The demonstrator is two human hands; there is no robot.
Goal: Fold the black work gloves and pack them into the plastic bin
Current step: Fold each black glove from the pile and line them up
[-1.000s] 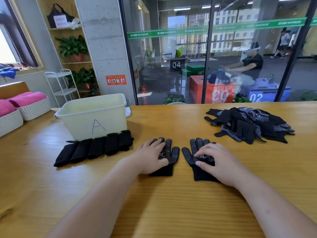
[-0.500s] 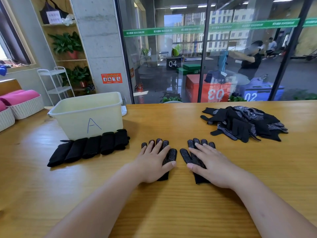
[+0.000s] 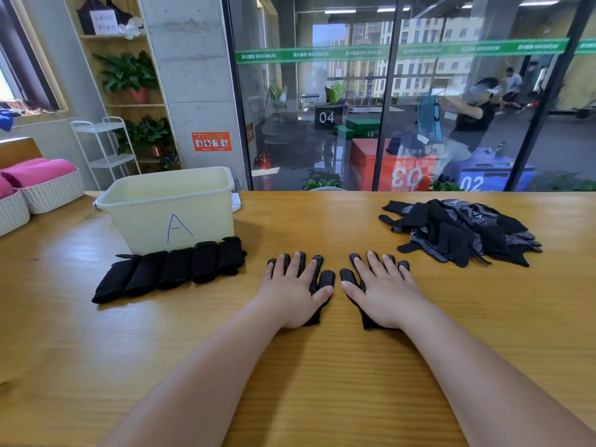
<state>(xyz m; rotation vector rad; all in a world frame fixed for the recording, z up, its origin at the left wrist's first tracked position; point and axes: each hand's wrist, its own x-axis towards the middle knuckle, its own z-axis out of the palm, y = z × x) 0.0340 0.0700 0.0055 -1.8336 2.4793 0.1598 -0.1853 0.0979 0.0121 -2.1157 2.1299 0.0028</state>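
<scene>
Two black dotted gloves lie flat side by side on the wooden table, palm side up. My left hand (image 3: 292, 290) presses flat on the left glove (image 3: 325, 279), fingers spread over the glove's fingers. My right hand (image 3: 385, 290) lies flat the same way on the right glove (image 3: 348, 277). A row of several folded black gloves (image 3: 171, 271) sits in front of the pale yellow plastic bin (image 3: 171, 214) marked "A", at the left. A loose pile of unfolded gloves (image 3: 461, 230) lies at the right.
White woven baskets with pink cloth (image 3: 42, 185) stand at the far left edge of the table (image 3: 290, 382). A glass wall runs behind the table's far edge. Bare wood stretches between me and the gloves.
Both hands slid forward over the gloves and straightened, so that the fingers now lie spread on the glove fingers. The gloves lie flatter and more parallel.
</scene>
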